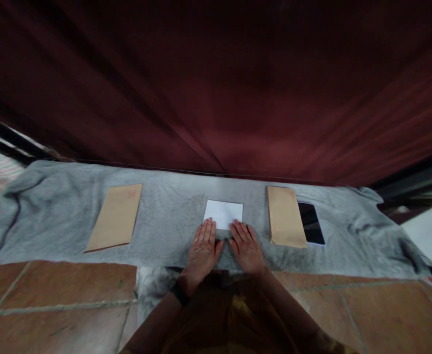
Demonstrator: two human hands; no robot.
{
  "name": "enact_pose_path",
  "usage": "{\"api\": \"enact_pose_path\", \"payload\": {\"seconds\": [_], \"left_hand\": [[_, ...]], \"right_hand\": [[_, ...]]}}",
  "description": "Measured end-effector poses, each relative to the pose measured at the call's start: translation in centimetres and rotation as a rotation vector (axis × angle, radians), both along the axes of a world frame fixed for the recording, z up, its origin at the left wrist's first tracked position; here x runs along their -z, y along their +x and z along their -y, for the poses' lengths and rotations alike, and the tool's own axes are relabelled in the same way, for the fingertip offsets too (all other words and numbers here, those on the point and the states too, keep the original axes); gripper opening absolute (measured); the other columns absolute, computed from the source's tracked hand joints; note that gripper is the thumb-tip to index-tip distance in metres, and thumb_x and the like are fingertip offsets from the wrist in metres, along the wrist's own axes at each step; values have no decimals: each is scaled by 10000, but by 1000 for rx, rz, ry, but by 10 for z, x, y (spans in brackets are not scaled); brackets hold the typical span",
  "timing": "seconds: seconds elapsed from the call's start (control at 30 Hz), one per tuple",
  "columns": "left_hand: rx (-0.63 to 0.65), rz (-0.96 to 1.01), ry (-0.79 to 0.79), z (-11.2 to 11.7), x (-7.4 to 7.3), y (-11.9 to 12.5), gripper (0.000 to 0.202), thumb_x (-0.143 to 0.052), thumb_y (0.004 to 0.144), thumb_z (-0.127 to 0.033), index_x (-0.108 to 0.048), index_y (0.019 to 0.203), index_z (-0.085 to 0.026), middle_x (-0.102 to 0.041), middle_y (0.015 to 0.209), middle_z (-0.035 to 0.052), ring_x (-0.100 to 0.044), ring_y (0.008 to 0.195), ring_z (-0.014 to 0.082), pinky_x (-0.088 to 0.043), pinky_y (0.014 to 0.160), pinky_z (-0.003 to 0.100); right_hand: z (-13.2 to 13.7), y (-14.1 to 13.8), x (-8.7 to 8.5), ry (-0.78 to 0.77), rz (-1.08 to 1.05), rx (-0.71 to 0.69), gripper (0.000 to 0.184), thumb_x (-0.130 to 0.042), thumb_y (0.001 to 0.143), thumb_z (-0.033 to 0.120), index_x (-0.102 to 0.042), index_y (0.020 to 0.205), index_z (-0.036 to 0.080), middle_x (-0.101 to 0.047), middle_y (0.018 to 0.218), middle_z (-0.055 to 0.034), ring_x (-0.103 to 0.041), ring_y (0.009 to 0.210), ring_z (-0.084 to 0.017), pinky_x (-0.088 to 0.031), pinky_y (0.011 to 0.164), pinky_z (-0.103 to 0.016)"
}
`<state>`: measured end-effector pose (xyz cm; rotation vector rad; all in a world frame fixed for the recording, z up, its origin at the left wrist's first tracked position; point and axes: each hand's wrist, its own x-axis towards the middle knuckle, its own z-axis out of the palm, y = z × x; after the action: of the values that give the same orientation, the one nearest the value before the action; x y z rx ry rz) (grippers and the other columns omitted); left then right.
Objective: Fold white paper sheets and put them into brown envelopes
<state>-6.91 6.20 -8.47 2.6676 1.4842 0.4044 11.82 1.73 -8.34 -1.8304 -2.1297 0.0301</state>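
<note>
A white folded sheet of paper [223,212] lies in the middle of a grey cloth [164,231] spread on the floor. My left hand [202,250] lies flat, fingers together and stretched out, fingertips on the paper's near left edge. My right hand [245,247] lies flat beside it, fingertips at the paper's near right edge. Neither hand grips anything. A dark band [180,294] is on my left wrist.
One brown envelope [116,216] lies on the cloth to the left, another [285,216] to the right, with a dark phone [310,222] beside it. A dark red curtain [216,88] hangs behind. Terracotta floor tiles [53,305] lie in front.
</note>
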Motion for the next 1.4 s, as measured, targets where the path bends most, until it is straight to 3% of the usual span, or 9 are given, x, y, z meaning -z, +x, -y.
{"api": "enact_pose_path", "payload": {"seconds": [0.2, 0.5, 0.73, 1.03, 1.17, 1.4], "left_hand": [[-77, 39, -1, -3, -3, -9, 614, -355, 1043, -377, -373, 1549, -31, -375, 1607, 213, -303, 1531, 300, -319, 1240, 522], [78, 59, -53, -45, -11, 42, 536, -337, 1048, -295, -406, 1542, -97, -383, 1628, 138, -259, 1551, 258, -285, 1261, 477], [-41, 37, -36, -66, -2, 48, 620, -323, 1055, -414, -358, 1563, -61, -357, 1631, 174, -264, 1550, 278, -239, 1265, 492], [-118, 45, -19, -65, -2, 29, 738, -340, 1033, -518, -323, 1565, -8, -323, 1635, 222, -262, 1549, 314, -203, 1264, 511], [-136, 62, -2, -55, -5, 34, 832, -418, 988, -588, -299, 1572, -8, -317, 1630, 252, -227, 1557, 342, -131, 1265, 573], [-147, 57, -5, -37, -5, 46, 742, -389, 1010, -517, -323, 1568, -31, -340, 1626, 230, -260, 1550, 322, -112, 1264, 581]], "right_hand": [[7, 3, -1, 9, -21, -30, 485, -411, 1068, 309, -460, 1532, 173, -472, 1573, -86, -430, 1470, -239, -289, 1244, -461], [7, 2, -2, 4, -75, -29, 470, -400, 1068, 300, -500, 1502, 148, -485, 1563, -99, -437, 1464, -249, -264, 1257, -483], [5, 2, -5, 13, -92, -17, 454, -436, 1057, 280, -518, 1487, 161, -507, 1550, -94, -438, 1463, -254, -277, 1248, -483], [10, 4, -2, 59, -91, 59, 456, -430, 1046, 261, -527, 1480, 157, -551, 1512, -113, -486, 1425, -264, -303, 1229, -500], [11, 4, 1, 55, -74, 71, 458, -445, 1036, 266, -537, 1473, 167, -541, 1523, -105, -488, 1421, -261, -305, 1229, -496], [11, 6, 2, 26, -52, 70, 442, -494, 1020, 278, -570, 1451, 215, -508, 1554, -83, -469, 1431, -263, -267, 1244, -485]]}}
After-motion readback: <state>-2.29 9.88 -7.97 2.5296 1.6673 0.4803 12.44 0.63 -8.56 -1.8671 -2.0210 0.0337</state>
